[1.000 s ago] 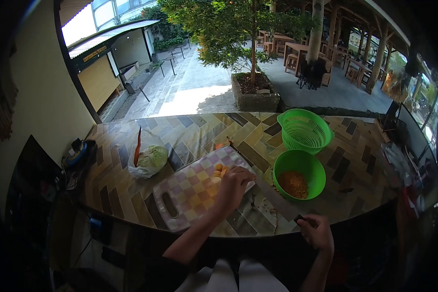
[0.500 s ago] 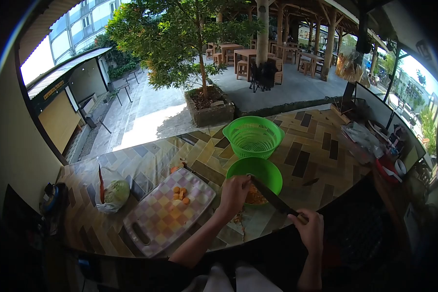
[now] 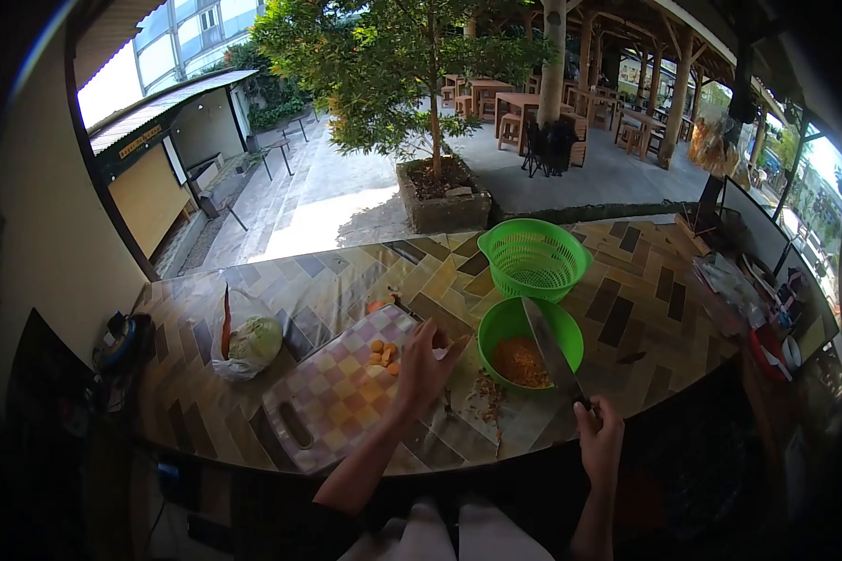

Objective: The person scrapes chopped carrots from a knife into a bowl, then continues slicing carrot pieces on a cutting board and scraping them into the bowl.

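Beyond the patterned table [image 3: 412, 439], sunlight whitens part of the grey paving [image 3: 313, 220]. A tree [image 3: 412, 75] grows in a square planter [image 3: 444, 210], and wooden tables and stools [image 3: 510, 112] stand under a roof on posts.

Your table [image 3: 608, 309], in herringbone tiling, carries a checkered cutting board [image 3: 341, 388], a plastic bag [image 3: 243, 360] with a cabbage [image 3: 254, 338] (pale green), a green colander [image 3: 536, 257], a green bowl [image 3: 571, 327] just beside it, and scattered scraps [image 3: 487, 400].

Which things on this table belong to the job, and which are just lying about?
In the job:
knife
chopping board
orange pieces
green bowl
probably the cabbage and colander

Just lying about, it seems:
scraps
far-right plastic
red dish
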{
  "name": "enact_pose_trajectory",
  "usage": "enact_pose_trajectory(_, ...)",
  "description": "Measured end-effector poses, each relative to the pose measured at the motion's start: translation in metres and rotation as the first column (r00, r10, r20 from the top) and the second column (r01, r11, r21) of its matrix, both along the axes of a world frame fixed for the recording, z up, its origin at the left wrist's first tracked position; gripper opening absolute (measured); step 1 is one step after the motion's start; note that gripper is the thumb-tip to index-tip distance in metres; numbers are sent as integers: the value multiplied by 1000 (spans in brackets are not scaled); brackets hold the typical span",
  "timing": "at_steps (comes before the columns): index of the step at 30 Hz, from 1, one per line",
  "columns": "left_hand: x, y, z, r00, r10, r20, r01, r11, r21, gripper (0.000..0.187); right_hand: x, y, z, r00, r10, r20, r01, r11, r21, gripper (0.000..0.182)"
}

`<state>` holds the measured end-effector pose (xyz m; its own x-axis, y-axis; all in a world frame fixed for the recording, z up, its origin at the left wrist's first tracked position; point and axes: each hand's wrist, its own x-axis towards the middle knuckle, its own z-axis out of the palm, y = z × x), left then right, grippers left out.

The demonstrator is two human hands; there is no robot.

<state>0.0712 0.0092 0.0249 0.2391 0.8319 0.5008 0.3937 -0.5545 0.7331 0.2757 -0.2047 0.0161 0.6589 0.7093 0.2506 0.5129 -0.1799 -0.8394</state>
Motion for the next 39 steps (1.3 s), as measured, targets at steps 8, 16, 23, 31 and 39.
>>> enact_pose_trajectory(8, -129, 95, -80, 982, -22, -187, 15, 999, -37, 24, -52, 34, -5, 854, 255, -453, -238, 966, 96, 20)
enact_pose_trajectory(16, -129, 105, -83, 966, -130, -224, 112, 989, -95, 24, -90, 55, -13, 782, 406, -473, -449, 893, 25, 18)
enact_pose_trajectory(23, -162, 69, -61, 997, 76, -9, -76, 978, -195, 17, -119, 67, -21, 749, 534, -392, -622, 770, -139, 25)
enact_pose_trajectory(31, -204, -10, -43, 995, -9, -96, -35, 896, -442, 20, -149, 91, -33, 788, 602, -131, -615, 759, -216, 27)
enact_pose_trajectory(39, -154, -31, -61, 990, 45, -135, -43, 999, 17, 17, -126, 88, -32, 814, 570, -112, -578, 776, -253, 28)
